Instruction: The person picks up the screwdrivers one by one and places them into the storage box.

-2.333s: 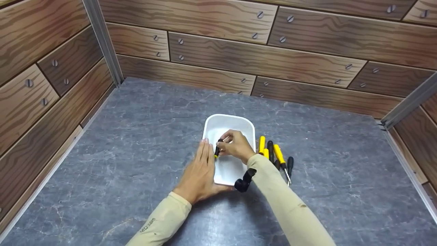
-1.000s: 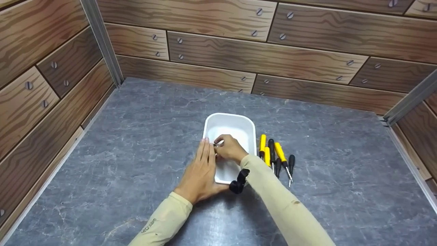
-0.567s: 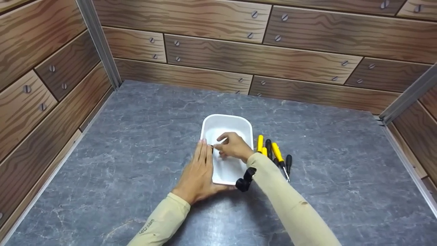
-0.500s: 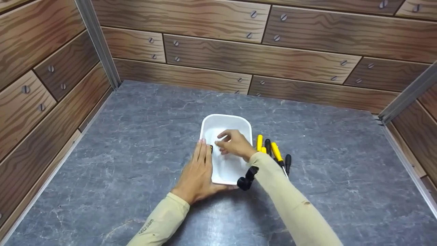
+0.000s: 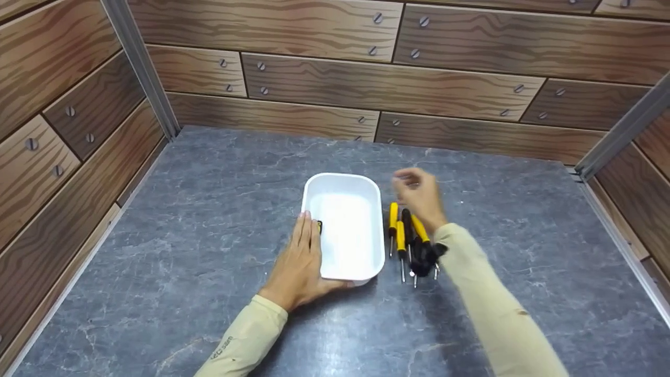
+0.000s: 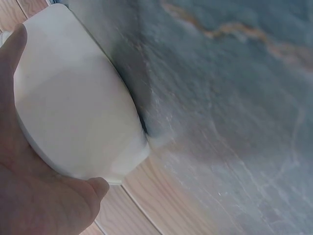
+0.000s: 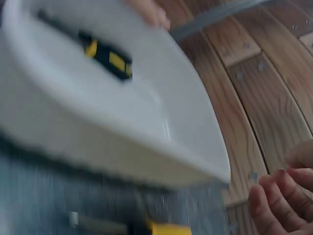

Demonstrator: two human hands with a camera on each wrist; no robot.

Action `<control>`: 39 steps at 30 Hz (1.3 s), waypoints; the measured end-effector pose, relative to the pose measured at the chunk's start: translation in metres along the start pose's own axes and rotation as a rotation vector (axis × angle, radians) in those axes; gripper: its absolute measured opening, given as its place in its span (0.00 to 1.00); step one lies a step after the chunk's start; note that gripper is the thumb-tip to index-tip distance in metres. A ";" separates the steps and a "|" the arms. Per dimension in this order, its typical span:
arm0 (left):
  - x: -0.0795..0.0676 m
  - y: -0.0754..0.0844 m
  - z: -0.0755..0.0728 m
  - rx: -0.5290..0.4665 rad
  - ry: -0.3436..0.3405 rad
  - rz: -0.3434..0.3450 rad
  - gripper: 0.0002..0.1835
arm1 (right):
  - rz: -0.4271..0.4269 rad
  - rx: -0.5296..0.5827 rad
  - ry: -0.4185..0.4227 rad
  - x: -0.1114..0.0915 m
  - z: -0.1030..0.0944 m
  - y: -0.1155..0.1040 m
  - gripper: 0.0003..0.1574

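Observation:
My left hand (image 5: 298, 262) holds the white plastic container (image 5: 350, 235) along its left side, fingers on the long wall and thumb at the near end. In the left wrist view the same hand spans the container's outside (image 6: 73, 98). A small screwdriver (image 7: 115, 61) with a black-and-yellow handle lies inside, against the left wall; from above, the left fingers mostly hide it. Blurred by motion, my right hand (image 5: 421, 196) hangs over the far ends of the screwdrivers, its fingers loosely bent with nothing between them.
Several screwdrivers lie bunched right of the container, among them yellow-handled ones (image 5: 393, 214) and a black-handled one (image 5: 406, 222). The right wrist camera covers some of them. Wood-patterned walls (image 5: 314, 78) enclose the grey marbled table (image 5: 235, 183).
The right hand put the small screwdriver down in the container against its left wall and let go. It then came out and moved right, over the screwdrivers. The left hand stayed on the container.

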State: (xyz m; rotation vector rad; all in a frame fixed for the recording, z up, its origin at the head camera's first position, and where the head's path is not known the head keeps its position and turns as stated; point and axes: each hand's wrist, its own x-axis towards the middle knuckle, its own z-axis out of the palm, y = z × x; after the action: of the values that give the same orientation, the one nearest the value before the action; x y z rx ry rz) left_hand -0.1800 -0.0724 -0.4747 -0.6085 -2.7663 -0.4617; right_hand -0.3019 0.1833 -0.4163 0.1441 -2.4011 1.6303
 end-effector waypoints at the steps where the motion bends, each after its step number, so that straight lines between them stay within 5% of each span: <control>1: 0.000 0.000 0.001 0.001 0.000 0.003 0.72 | -0.018 -0.053 0.040 0.001 -0.009 0.007 0.12; 7: -0.004 -0.003 0.002 0.014 0.005 -0.004 0.72 | -0.010 -0.338 0.175 -0.005 -0.050 0.044 0.14; 13: -0.004 -0.003 0.002 0.006 -0.005 -0.009 0.71 | 0.089 -0.472 0.052 -0.022 -0.077 0.065 0.23; 19: -0.001 0.000 0.001 0.010 -0.017 0.000 0.71 | 0.288 -0.359 -0.198 -0.038 -0.095 0.071 0.36; 23: -0.001 0.000 -0.001 0.008 -0.020 -0.012 0.72 | 0.367 -0.273 -0.260 -0.043 -0.091 0.072 0.34; 32: 0.000 0.001 -0.001 -0.013 -0.018 -0.014 0.72 | 0.381 -0.288 -0.275 -0.049 -0.085 0.067 0.22; 39: 0.000 0.002 0.000 -0.020 -0.023 -0.016 0.72 | 0.289 -0.406 -0.284 -0.054 -0.087 0.066 0.20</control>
State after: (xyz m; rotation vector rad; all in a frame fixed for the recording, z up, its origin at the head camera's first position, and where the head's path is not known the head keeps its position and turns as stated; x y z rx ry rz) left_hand -0.1789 -0.0712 -0.4744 -0.6000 -2.7935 -0.4897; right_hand -0.2520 0.2854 -0.4585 -0.0505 -3.0369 1.2511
